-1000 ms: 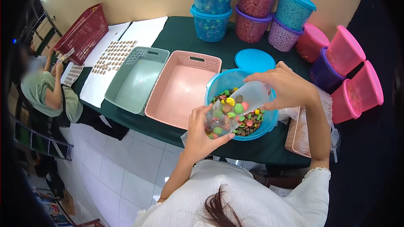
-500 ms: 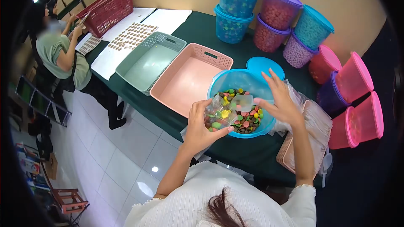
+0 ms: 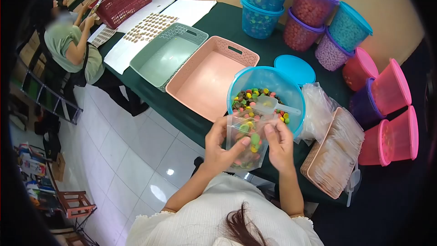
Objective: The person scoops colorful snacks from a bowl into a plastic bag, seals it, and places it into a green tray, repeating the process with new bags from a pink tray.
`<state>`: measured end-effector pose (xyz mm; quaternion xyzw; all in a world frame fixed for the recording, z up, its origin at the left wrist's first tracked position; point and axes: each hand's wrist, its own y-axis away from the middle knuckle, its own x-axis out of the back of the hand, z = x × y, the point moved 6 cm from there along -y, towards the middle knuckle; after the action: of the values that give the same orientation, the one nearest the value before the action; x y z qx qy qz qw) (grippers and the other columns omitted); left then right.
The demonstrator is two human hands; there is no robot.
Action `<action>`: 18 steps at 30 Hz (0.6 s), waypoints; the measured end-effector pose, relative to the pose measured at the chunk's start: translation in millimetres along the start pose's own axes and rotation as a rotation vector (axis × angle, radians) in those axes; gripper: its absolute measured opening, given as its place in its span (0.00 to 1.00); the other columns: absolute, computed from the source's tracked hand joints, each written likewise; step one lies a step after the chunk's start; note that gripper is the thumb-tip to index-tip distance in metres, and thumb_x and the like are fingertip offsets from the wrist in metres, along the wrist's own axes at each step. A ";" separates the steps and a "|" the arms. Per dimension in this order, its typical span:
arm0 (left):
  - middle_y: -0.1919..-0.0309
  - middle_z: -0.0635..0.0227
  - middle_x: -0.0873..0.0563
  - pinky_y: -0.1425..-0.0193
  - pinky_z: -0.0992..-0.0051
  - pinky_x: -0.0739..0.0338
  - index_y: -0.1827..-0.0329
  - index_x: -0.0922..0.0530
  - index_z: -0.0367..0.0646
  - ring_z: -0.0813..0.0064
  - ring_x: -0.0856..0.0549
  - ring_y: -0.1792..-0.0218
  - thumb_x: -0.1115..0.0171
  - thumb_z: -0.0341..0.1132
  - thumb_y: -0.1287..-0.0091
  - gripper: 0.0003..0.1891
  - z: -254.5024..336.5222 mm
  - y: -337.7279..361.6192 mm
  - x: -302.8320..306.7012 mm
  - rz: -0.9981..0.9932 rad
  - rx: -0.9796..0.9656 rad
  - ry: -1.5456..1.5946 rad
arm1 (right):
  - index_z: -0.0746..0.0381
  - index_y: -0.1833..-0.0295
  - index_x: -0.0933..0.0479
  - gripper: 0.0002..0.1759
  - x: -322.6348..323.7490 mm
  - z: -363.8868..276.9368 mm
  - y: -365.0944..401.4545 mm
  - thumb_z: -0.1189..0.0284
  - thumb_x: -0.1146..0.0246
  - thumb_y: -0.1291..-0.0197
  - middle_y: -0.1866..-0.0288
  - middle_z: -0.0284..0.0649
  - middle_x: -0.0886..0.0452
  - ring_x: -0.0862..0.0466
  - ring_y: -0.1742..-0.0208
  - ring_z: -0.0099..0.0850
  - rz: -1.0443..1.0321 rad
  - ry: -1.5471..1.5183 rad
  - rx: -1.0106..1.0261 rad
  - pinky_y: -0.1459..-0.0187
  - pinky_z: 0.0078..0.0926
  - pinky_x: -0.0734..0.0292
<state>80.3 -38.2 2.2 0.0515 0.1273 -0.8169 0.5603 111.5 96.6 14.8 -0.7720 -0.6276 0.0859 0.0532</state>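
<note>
My left hand (image 3: 222, 149) is closed on the left side of a clear plastic pouch (image 3: 245, 158) that has green, pink, yellow and brown chips in it. Its right edge is pinched between the thumb and fingers of my right hand (image 3: 280, 146). I hold the pouch upright in front of the round blue tub (image 3: 299, 117), overlapping its near rim. Inside the tub lie many colourful chips (image 3: 255, 93), with a clear plastic scoop (image 3: 273, 105) resting on them. Behind the tub is a flat blue lid (image 3: 295, 69).
A pink basket (image 3: 200, 82) and a green basket (image 3: 168, 57) stand left of the tub. Right are loose plastic bags (image 3: 316, 109) and a tray of flat pouches (image 3: 334, 152). Stacked tubs (image 3: 261, 13) line the back. Another person (image 3: 75, 48) works at the far left.
My right hand has let go of the scoop, now lying in the tub, and has taken the pouch's right edge. The pouch has moved toward me, out over the near rim.
</note>
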 end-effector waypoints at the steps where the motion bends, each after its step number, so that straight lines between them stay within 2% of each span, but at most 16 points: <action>1: 0.51 0.53 0.31 0.53 0.73 0.29 0.42 0.38 0.34 0.71 0.27 0.51 0.34 0.35 0.48 0.33 -4.2 2.3 -4.3 -0.011 0.004 0.001 | 0.68 0.51 0.31 0.17 -3.5 2.2 5.4 0.65 0.53 0.35 0.57 0.39 0.25 0.26 0.57 0.22 0.067 -0.031 -0.038 0.56 0.19 0.31; 2: 0.51 0.54 0.31 0.52 0.73 0.30 0.43 0.38 0.33 0.70 0.26 0.52 0.37 0.36 0.46 0.30 1.8 4.6 -10.0 -0.053 -0.184 -0.115 | 0.66 0.44 0.38 0.23 -14.6 3.1 11.2 0.59 0.59 0.34 0.51 0.42 0.29 0.30 0.48 0.28 0.005 -0.028 -0.057 0.46 0.25 0.37; 3: 0.50 0.54 0.31 0.50 0.72 0.31 0.43 0.38 0.33 0.69 0.25 0.53 0.40 0.37 0.43 0.28 9.4 8.3 -15.0 -0.091 -0.373 -0.229 | 0.66 0.41 0.41 0.26 -19.2 1.6 13.7 0.56 0.59 0.34 0.47 0.43 0.32 0.32 0.46 0.30 0.012 -0.036 0.017 0.43 0.27 0.40; 4: 0.50 0.55 0.31 0.47 0.72 0.33 0.45 0.37 0.32 0.68 0.24 0.53 0.44 0.39 0.40 0.25 16.7 10.3 -15.7 -0.091 -0.415 -0.240 | 0.67 0.41 0.40 0.27 -21.0 3.5 15.6 0.56 0.59 0.34 0.48 0.43 0.31 0.31 0.47 0.29 0.031 -0.099 0.014 0.44 0.26 0.39; 5: 0.50 0.55 0.31 0.47 0.72 0.33 0.45 0.37 0.32 0.68 0.24 0.53 0.44 0.39 0.40 0.25 16.5 11.8 -12.9 -0.093 -0.414 -0.239 | 0.67 0.41 0.40 0.28 -23.3 4.8 16.7 0.55 0.60 0.34 0.48 0.42 0.30 0.31 0.47 0.28 0.046 -0.164 0.011 0.45 0.26 0.38; 7: 0.51 0.54 0.31 0.47 0.72 0.33 0.46 0.36 0.32 0.69 0.25 0.54 0.44 0.41 0.40 0.25 10.1 13.0 6.5 0.003 -0.283 -0.026 | 0.68 0.42 0.38 0.27 -28.5 -4.4 17.7 0.56 0.58 0.34 0.50 0.42 0.29 0.30 0.49 0.27 -0.007 -0.170 -0.019 0.46 0.24 0.37; 8: 0.54 0.55 0.28 0.49 0.73 0.31 0.47 0.34 0.32 0.70 0.23 0.56 0.45 0.40 0.39 0.22 14.5 13.2 17.1 0.037 -0.383 -0.145 | 0.68 0.43 0.36 0.25 -35.5 -8.2 18.1 0.58 0.57 0.34 0.52 0.41 0.27 0.28 0.52 0.25 -0.060 -0.174 -0.048 0.48 0.23 0.36; 9: 0.54 0.55 0.28 0.49 0.73 0.31 0.47 0.34 0.32 0.70 0.23 0.56 0.45 0.40 0.39 0.22 18.3 15.3 25.0 0.042 -0.382 -0.151 | 0.68 0.43 0.36 0.25 -44.6 -10.1 18.7 0.58 0.57 0.34 0.52 0.41 0.27 0.28 0.52 0.25 -0.066 -0.179 -0.050 0.48 0.23 0.36; 11: 0.59 0.57 0.23 0.56 0.76 0.28 0.53 0.29 0.33 0.74 0.21 0.62 0.47 0.34 0.37 0.14 31.3 21.7 40.2 0.036 -0.412 -0.129 | 0.69 0.51 0.30 0.18 -61.2 -12.5 19.3 0.65 0.52 0.35 0.59 0.38 0.24 0.26 0.60 0.22 -0.002 -0.159 -0.026 0.54 0.19 0.32; 12: 0.59 0.57 0.23 0.56 0.76 0.28 0.53 0.29 0.33 0.74 0.21 0.62 0.47 0.34 0.37 0.14 37.1 25.7 50.1 0.047 -0.415 -0.137 | 0.69 0.51 0.30 0.18 -70.8 -11.0 18.3 0.65 0.52 0.35 0.59 0.38 0.24 0.26 0.60 0.22 -0.015 -0.165 -0.027 0.54 0.19 0.32; 14: 0.65 0.60 0.20 0.64 0.80 0.27 0.60 0.25 0.33 0.76 0.21 0.67 0.50 0.28 0.36 0.08 40.1 32.5 74.9 0.109 -0.285 -0.155 | 0.69 0.58 0.27 0.11 -90.4 -9.6 15.6 0.72 0.49 0.37 0.66 0.37 0.23 0.25 0.67 0.19 -0.019 -0.194 0.040 0.61 0.16 0.30; 18: 0.69 0.60 0.20 0.70 0.82 0.28 0.64 0.24 0.34 0.80 0.22 0.72 0.50 0.26 0.36 0.07 57.0 47.1 121.4 0.172 -0.445 -0.243 | 0.70 0.64 0.27 0.09 -142.2 -3.3 15.9 0.75 0.48 0.38 0.69 0.37 0.23 0.25 0.70 0.19 -0.029 -0.233 0.108 0.67 0.14 0.30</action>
<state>82.8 -178.9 22.4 -0.1608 0.2307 -0.7182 0.6364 99.3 -45.7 24.5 -0.7435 -0.6351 0.2082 0.0227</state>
